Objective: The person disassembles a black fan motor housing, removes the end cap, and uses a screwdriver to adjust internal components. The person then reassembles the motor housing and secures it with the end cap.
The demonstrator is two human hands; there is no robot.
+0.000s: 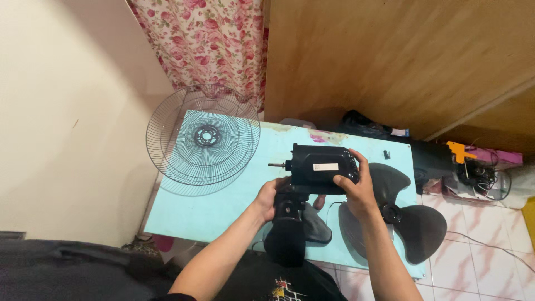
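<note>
A: Where is the fan motor (pixel 323 167)?

B: Over the blue surface (pixel 223 206), held up. The right hand (pixel 356 189) is wrapped around its back end. The left hand (pixel 273 198) grips the neck (pixel 288 209) just under it, so it can't tip.

A: Why is the shaft pointing left?

B: Probably to face the wire guards (pixel 203 139). The blade (pixel 412 220) lies to the right, out of the way.

hands (pixel 356 187) gripping fan motor (pixel 323 166), grilles (pixel 203 136)

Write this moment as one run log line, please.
left hand: grips fan neck | right hand: on black motor housing | blade, wire guards: on table
</note>
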